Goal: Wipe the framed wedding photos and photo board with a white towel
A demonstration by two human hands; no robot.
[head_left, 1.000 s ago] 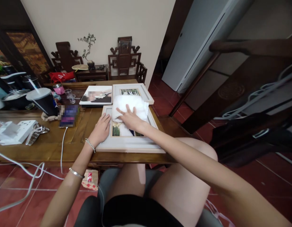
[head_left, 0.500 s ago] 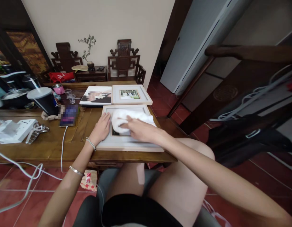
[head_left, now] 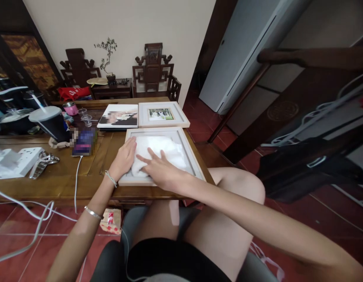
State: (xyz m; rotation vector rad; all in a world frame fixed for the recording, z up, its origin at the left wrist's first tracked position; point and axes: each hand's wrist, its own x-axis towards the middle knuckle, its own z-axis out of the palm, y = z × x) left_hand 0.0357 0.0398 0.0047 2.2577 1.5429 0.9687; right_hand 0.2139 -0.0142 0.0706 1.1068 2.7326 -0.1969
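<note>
A white cloth (head_left: pixel 158 147) lies over the middle of a pale wooden picture frame (head_left: pixel 194 156) at the table's near edge. My right hand (head_left: pixel 158 166) presses the cloth with its fingers spread apart. Along the frame's left edge rests my left hand (head_left: pixel 124 157), its fingers stretched out flat and close together, beside the cloth. The cloth and my right hand hide most of the frame's centre. Just beyond are a second framed photo (head_left: pixel 162 114) and, to its left, a white-edged photo panel (head_left: pixel 119 116).
On the wooden table (head_left: pixel 102 172) to the left stand a lidded dark cup (head_left: pixel 53 124), a phone (head_left: pixel 83 141) on a white cable, small clear cups (head_left: pixel 86 120) and a white power strip (head_left: pixel 28 158). A carved chair back (head_left: pixel 278 109) rises at the right.
My right hand has moved nearer and slightly left with the cloth, and its fingers are now spread. The cloth has come down toward the frame's near side. My left hand stays at the left edge.
</note>
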